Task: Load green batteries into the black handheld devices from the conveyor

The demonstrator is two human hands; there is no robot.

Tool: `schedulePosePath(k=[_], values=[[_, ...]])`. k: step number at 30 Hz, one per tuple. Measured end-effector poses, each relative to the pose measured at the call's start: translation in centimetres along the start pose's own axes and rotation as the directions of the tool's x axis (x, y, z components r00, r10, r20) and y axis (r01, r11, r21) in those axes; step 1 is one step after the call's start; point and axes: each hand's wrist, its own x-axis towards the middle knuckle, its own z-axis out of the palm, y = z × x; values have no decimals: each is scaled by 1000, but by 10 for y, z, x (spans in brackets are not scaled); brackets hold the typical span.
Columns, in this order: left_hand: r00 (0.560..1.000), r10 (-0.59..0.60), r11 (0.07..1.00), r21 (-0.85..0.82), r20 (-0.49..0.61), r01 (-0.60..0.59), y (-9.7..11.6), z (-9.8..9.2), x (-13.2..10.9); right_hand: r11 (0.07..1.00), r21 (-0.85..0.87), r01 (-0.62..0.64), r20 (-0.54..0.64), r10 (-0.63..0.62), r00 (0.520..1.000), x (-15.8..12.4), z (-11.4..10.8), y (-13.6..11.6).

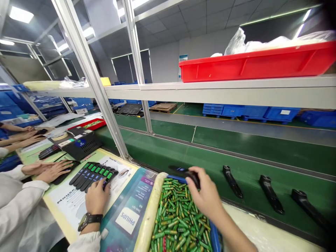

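My left hand (97,196), with a black watch at the wrist, rests at the right end of a row of slim black devices (90,176) lying on a printed sheet. The devices show green patches toward their far ends. Its fingers are bent around the end device, partly hiding it. Over the near edge of the green conveyor belt, my right hand (203,190) grips a black handheld device (193,177), whose far end is blurred. Just below that hand is a blue bin (215,238) full of green batteries (178,217).
Several black curved parts (232,182) lie on the green belt (181,150). A metal post (91,77) and white shelf (210,92) stand ahead, bearing a red tray (252,64). At left, a co-worker's hands (56,171) are beside a black box (78,143).
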Motion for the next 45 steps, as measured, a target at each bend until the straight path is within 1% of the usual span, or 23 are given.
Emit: schedulePosePath(k=[3, 7, 10, 12, 13, 15, 17, 18, 19, 20, 21, 22, 23, 25, 27, 29, 31, 33, 35, 37, 40, 43, 45], values=[[997, 51, 995, -79, -50, -54, -3, 3, 3, 967, 15, -253, -232, 250, 940, 26, -35, 48], [982, 178, 965, -185, -57, -185, 8, 1, 3, 745, -199, -637, -330, 561, 759, 48, -55, 127], [951, 294, 911, -274, -93, -309, 29, -11, -5, 629, -292, -720, -290, 659, 694, 48, -48, 158], [913, 378, 837, -364, -154, -408, 53, -27, -16, 610, -351, -710, -247, 671, 699, 44, -38, 153], [883, 428, 779, -417, -192, -469, 68, -37, -24, 625, -378, -683, -219, 657, 722, 40, -33, 143], [799, 540, 625, -511, -263, -590, 100, -58, -43, 757, -380, -531, -80, 545, 835, 31, -19, 109], [711, 637, 491, -553, -298, -673, 131, -77, -63, 951, -209, -226, 202, 269, 942, 18, -3, 63], [674, 673, 445, -560, -306, -699, 143, -83, -72, 997, -37, -63, 350, 72, 934, 10, 5, 39], [644, 697, 410, -563, -314, -718, 152, -87, -79, 990, 123, 65, 456, -114, 883, 2, 12, 16], [627, 708, 388, -562, -325, -730, 158, -89, -84, 962, 226, 154, 493, -249, 833, -6, 18, -3], [632, 697, 390, -560, -338, -730, 161, -88, -86, 940, 263, 216, 496, -324, 806, -14, 22, -18], [662, 664, 423, -557, -346, -715, 160, -85, -87, 931, 246, 270, 466, -358, 809, -20, 24, -29], [710, 615, 484, -547, -343, -683, 156, -80, -86, 929, 198, 313, 399, -368, 840, -25, 25, -35], [819, 486, 662, -484, -304, -572, 142, -69, -81, 924, 107, 366, 188, -380, 906, -31, 26, -36], [896, 377, 825, -354, -235, -440, 124, -57, -76, 920, 55, 387, 25, -389, 921, -32, 29, -29], [933, 319, 911, -216, -165, -350, 106, -48, -74, 936, -10, 351, 39, -351, 936, -30, 34, -23], [951, 292, 944, -130, -101, -303, 90, -40, -73, 952, -89, 292, 167, -275, 947, -25, 34, -23], [956, 290, 951, -94, -55, -294, 77, -33, -72, 971, -131, 198, 192, -171, 966, -17, 25, -24], [957, 289, 953, -81, -33, -290, 66, -26, -69, 995, -81, 57, 106, -48, 993, -7, 6, -18], [956, 289, 952, -92, -40, -292, 58, -20, -64, 995, 4, -101, -38, 101, 994, 7, -16, 2], [952, 300, 942, -140, -66, -306, 52, -13, -57, 941, -62, -332, -163, 318, 934, 31, -36, 59], [936, 340, 914, -201, -87, -351, 57, -17, -54, 809, -284, -515, -79, 516, 853, 47, -36, 123], [904, 407, 852, -303, -128, -426, 70, -29, -57, 750, -361, -554, -42, 580, 813, 51, -30, 147]])
